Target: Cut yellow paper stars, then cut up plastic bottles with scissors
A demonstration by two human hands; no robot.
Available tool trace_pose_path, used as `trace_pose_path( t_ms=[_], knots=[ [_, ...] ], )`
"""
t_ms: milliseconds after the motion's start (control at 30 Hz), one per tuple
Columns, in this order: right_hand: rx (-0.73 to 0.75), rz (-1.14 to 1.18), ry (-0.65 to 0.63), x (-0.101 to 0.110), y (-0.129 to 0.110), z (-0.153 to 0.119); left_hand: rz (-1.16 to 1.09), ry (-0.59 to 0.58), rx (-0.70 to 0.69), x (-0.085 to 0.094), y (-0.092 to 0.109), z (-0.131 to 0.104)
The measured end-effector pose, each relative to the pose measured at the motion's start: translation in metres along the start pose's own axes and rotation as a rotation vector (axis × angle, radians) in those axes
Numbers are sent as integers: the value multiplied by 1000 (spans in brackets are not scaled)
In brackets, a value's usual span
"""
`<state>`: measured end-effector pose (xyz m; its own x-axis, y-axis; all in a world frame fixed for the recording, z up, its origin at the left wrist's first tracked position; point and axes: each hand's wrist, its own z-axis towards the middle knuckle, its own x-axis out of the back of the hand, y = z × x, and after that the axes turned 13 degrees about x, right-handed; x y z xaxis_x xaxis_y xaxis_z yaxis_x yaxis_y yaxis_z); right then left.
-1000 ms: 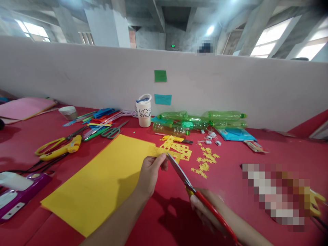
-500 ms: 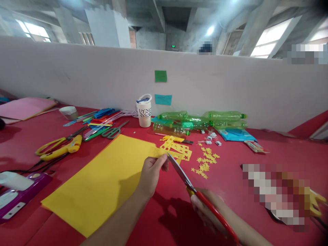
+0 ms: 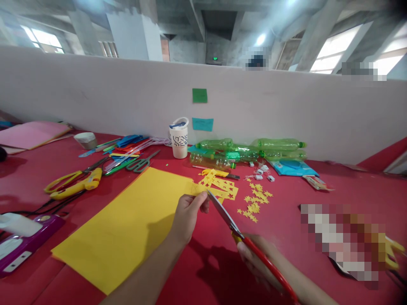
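Note:
My left hand (image 3: 190,214) pinches a small piece of yellow paper (image 3: 197,189) with faint lines drawn on it, thumb against the fingers. Red-handled scissors (image 3: 224,212) are gripped in my right hand (image 3: 257,256), their blade tips close by my left thumb at the paper's edge; whether they touch the paper I cannot tell. Large yellow sheets (image 3: 127,216) lie under and left of my left forearm. Beyond the hands are yellow strips with star-shaped holes (image 3: 225,184) and a yellow-handled cutter (image 3: 218,173). Several cut yellow stars (image 3: 253,207) are scattered to the right.
Green plastic bottles (image 3: 278,145) and a white cup (image 3: 179,142) stand or lie along the white partition (image 3: 127,93). At left are a yellow glue gun (image 3: 84,186), grey-green scissors (image 3: 141,164) and a purple power strip (image 3: 41,231). A blue packet (image 3: 292,167) lies at right.

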<state>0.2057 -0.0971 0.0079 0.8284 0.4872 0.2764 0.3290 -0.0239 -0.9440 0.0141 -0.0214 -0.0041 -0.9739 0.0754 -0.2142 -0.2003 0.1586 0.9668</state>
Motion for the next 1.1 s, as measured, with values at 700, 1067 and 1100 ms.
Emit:
trace_pose_path(
  t_ms=[700,1067,1100],
  knots=[
    [-19,70,3,1,2,0,-51,22,-21,5,3,3],
    [4,147,31,-2,3,-3,45,2,-94,-3,4,-7],
    [5,147,27,-3,-1,-4,65,0,-97,-4,5,-8]
  ],
)
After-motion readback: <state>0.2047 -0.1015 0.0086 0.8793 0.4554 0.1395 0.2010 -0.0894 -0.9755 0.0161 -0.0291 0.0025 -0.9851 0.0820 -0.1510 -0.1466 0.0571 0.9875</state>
